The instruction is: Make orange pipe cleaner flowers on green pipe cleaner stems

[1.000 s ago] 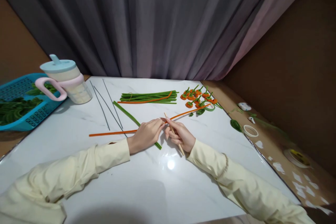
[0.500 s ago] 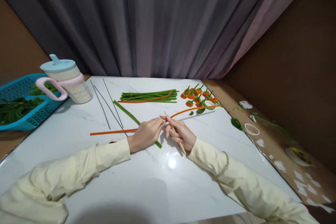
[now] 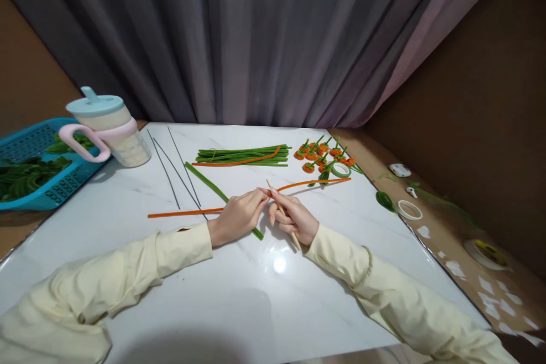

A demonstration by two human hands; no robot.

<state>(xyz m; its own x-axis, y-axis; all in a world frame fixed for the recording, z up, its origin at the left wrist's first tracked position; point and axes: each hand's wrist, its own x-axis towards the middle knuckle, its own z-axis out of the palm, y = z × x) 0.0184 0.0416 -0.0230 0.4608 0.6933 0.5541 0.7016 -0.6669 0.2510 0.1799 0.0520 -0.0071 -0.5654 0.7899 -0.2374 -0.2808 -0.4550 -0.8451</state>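
Between my hands runs an orange pipe cleaner [image 3: 313, 183], its free end reaching right. My left hand [image 3: 241, 213] pinches it near the middle. My right hand [image 3: 296, 219] grips a thin wooden stick [image 3: 294, 238], slanted, with the pipe cleaner against its upper part; the fingertips nearly meet there. On the left, a straight orange length [image 3: 183, 214] comes out from behind my left hand. Beneath that hand lies a green pipe cleaner strip [image 3: 207, 180], partly covered. Farther back rests a bundle of green pipe cleaners [image 3: 239, 156] with a bent orange one on it.
Small orange flower-like pieces with green stems [image 3: 313, 153] cluster at the back right beside a green tape roll [image 3: 340, 169]. Several dark wires [image 3: 166, 168] lie left. A lidded cup [image 3: 102, 125] stands near a blue basket [image 3: 46, 190]. A white ring [image 3: 409, 210] and paper scraps lie right.
The right free end of the orange pipe cleaner has dropped slightly and drawn in toward my hands. Both hands keep nearly the same place and grip.
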